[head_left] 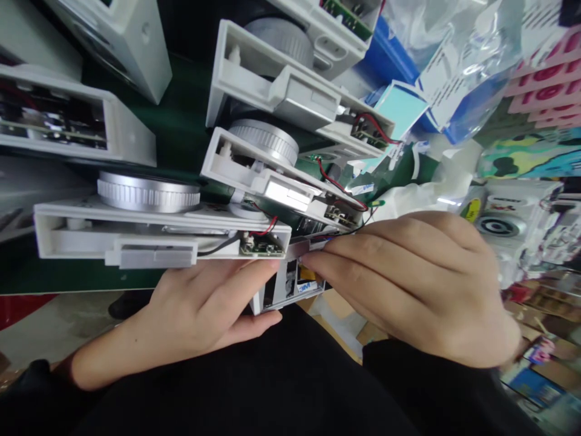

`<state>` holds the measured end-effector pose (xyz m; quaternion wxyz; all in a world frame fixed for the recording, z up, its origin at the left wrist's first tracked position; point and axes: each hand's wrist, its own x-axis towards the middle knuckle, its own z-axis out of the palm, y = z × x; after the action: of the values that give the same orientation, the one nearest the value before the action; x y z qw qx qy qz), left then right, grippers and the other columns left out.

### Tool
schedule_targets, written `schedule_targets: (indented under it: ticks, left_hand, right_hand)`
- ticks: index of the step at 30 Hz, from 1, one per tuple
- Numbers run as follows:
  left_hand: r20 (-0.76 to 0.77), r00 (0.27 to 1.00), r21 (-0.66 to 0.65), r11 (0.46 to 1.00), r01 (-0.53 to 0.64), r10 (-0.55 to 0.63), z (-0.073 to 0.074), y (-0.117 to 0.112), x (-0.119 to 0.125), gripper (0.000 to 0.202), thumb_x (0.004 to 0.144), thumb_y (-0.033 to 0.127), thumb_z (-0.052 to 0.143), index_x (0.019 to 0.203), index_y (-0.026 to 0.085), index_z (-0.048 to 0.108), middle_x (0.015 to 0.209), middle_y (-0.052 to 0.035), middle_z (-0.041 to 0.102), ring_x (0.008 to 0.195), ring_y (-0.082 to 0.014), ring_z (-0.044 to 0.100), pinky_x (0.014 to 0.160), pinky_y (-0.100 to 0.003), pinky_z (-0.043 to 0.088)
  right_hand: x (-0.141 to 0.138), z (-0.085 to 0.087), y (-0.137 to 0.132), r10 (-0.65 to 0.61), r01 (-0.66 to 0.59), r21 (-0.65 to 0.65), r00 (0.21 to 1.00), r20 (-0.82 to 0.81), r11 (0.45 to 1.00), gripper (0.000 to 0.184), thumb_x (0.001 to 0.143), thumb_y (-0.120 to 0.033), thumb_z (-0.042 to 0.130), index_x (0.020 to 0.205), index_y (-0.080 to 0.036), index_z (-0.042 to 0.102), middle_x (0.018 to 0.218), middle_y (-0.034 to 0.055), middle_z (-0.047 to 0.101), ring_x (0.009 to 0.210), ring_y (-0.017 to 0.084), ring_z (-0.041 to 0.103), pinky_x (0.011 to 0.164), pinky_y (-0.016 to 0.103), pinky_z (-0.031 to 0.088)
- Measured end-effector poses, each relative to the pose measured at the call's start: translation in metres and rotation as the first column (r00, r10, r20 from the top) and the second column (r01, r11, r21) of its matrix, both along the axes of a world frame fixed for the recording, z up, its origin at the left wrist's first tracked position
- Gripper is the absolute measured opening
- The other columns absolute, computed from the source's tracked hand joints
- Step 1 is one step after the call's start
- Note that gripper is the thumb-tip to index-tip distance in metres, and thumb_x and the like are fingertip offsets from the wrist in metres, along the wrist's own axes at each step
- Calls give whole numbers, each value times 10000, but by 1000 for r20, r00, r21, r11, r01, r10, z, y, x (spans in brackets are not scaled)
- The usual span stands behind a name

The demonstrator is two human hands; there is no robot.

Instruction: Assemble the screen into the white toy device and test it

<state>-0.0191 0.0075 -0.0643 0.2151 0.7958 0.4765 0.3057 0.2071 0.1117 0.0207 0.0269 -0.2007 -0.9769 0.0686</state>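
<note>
My left hand [204, 303] grips a small open white casing [287, 284] at its left end, thumb below and fingers above. Inside the casing are dark strips, a yellow patch and a white label marked 3M. At the casing's right end, my right hand [408, 284] has its fingertips pinched together; what they hold is hidden. Thin dark wires run beside those fingertips. Just above my left hand lies a white camera-like housing [82, 239] with a silver ribbed ring [147, 192], a small circuit board [263, 244] and red and black wires.
Two similar white housings [258, 172] [290, 100] stand in a row behind, with another partly visible at the top. More white housings [131, 130] are at the left on the green mat [181, 121]. Clear plastic bags [485, 66] and a white Mickey-printed device [503, 224] lie to the right.
</note>
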Motion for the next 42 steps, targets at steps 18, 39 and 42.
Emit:
schedule_targets:
  ticks: [18, 39, 42]
  left_hand:
    - [55, 998, 19, 999, -38, 37, 0, 1, 2, 437, 937, 415, 676, 1265, 139, 592, 984, -45, 794, 801, -189, 773, 580, -284, 608]
    - [3, 1000, 23, 1000, -21, 21, -2, 0, 2, 497, 950, 435, 655, 1322, 123, 545, 1072, -97, 799, 831, -206, 785, 601, -293, 624]
    - [-3, 999, 20, 999, -43, 43, -1, 0, 2, 464, 952, 442, 647, 1290, 136, 561, 1065, -93, 802, 824, -209, 788, 615, -300, 634]
  right_hand:
    - [-20, 15, 4, 183, -200, 80, 967, 178, 977, 318, 998, -65, 494, 880, -192, 761, 832, 22, 749, 768, 179, 560, 679, 330, 421]
    - [-12, -2, -21, -288, 290, -80, 957, 40, 954, 170, 940, -221, 676, 1077, -123, 697, 854, 74, 678, 707, 202, 527, 625, 366, 390]
    - [-15, -4, -26, -358, 359, -54, 933, 33, 932, 141, 922, -196, 689, 1049, -137, 713, 840, 68, 678, 705, 204, 548, 612, 362, 372]
